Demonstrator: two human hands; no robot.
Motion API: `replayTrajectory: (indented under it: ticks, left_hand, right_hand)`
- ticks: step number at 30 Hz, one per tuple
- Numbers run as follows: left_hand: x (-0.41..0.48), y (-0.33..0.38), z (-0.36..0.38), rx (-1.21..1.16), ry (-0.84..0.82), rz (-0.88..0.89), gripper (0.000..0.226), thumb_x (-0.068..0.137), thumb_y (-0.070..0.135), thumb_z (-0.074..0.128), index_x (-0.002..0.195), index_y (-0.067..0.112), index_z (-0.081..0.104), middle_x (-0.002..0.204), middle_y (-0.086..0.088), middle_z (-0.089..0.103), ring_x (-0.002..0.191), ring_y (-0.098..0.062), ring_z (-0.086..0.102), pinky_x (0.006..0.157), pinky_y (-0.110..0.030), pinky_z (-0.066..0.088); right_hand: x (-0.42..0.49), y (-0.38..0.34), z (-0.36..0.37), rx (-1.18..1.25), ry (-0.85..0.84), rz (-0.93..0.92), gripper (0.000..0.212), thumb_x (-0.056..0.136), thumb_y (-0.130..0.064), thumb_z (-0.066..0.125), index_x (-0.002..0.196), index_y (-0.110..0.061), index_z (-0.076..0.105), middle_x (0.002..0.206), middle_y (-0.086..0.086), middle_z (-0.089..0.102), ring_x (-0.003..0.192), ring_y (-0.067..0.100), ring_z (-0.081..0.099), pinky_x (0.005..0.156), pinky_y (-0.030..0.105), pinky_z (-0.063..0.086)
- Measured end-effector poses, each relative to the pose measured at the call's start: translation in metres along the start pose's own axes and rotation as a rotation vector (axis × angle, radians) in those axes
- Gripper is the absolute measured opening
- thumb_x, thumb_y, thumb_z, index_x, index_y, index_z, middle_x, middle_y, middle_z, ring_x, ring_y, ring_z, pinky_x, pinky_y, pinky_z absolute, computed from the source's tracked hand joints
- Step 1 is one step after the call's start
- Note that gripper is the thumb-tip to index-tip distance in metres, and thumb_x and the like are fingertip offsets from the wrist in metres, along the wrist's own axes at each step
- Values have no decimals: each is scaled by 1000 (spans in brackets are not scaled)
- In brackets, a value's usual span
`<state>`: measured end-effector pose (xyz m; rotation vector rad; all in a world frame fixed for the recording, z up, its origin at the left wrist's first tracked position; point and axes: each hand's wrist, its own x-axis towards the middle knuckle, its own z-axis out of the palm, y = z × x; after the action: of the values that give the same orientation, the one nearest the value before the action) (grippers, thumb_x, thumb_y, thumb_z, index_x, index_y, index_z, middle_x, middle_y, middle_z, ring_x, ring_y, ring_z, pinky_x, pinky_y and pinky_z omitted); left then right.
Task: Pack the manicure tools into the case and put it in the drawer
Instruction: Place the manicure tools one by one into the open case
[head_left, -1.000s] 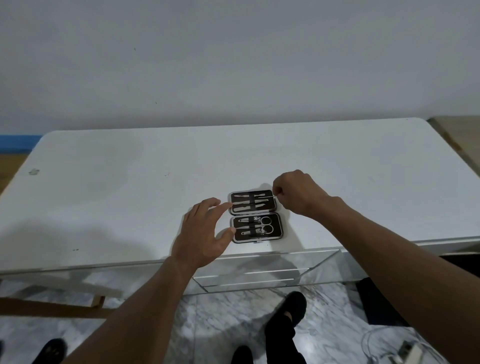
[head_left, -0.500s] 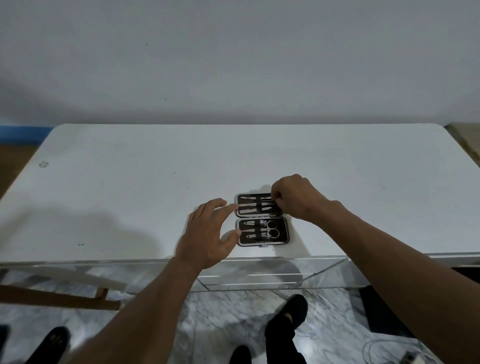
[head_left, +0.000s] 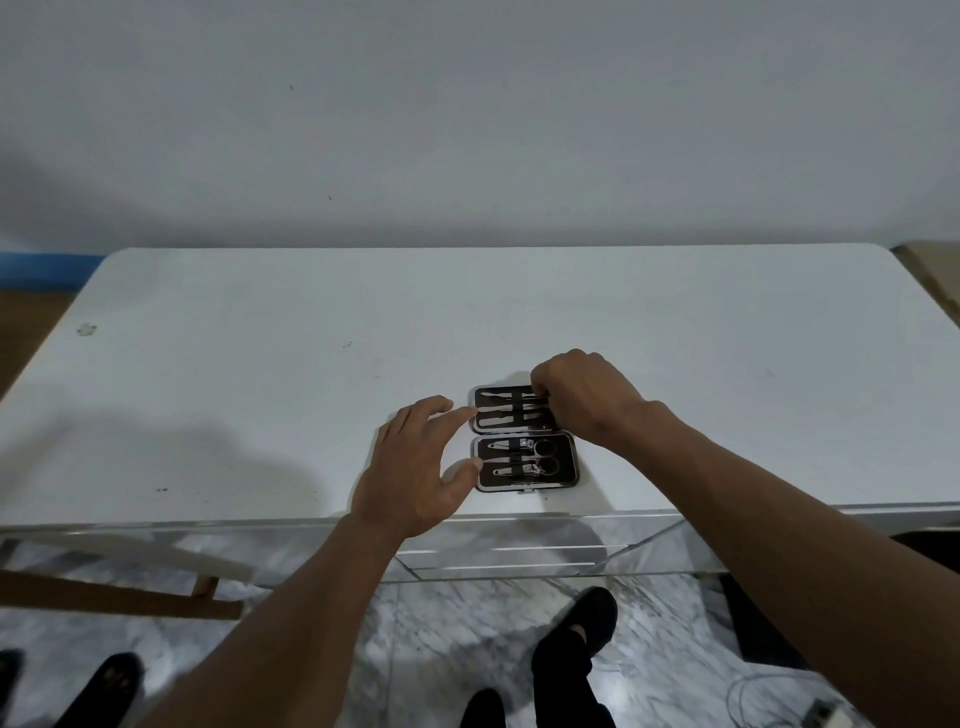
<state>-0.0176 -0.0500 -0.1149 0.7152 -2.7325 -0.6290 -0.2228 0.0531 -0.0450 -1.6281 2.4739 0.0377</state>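
A small dark manicure case lies opened flat near the front edge of the white table, with metal tools strapped into both halves. Scissors and clippers sit in the near half. My left hand rests at the case's left side, fingers spread, index tip and thumb touching its edge. My right hand is curled over the right end of the far half, fingertips pinched at the tools there. What they pinch is hidden.
A mirrored drawer front runs under the table edge below the case. Marble floor, my dark shoes and a wooden frame are below. A white cable and device lie at bottom right.
My right hand has crept slightly left over the far half of the case. The left hand stays at the case's left edge. The camera has shifted a little.
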Motion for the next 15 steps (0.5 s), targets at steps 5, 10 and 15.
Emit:
replayTrajectory:
  ticks: [5,10,15]
  left_hand:
    - [0,0,0,-7,1,-2,58,81,52,50,135,31,50,136,4,47,125,-19,45,103,-43,38]
    - [0,0,-1,-3,-5,0,58,82,52,49,136,31,49,137,5,47,126,-18,43,103,-42,38]
    - [0,-1,0,6,-6,2,58,82,52,49,136,31,49,137,5,47,127,-18,43,103,-41,38]
  right_hand:
    - [0,-2,0,-45,-1,-36,24,76,10,46,88,-4,62,90,15,66,72,32,52,62,33,40]
    - [4,-4,2,17,19,-42,28,77,11,44,93,-2,63,94,16,66,79,34,56,67,36,44]
    - [8,-7,4,71,27,-37,27,78,10,43,94,-2,61,92,16,66,75,31,49,64,32,37]
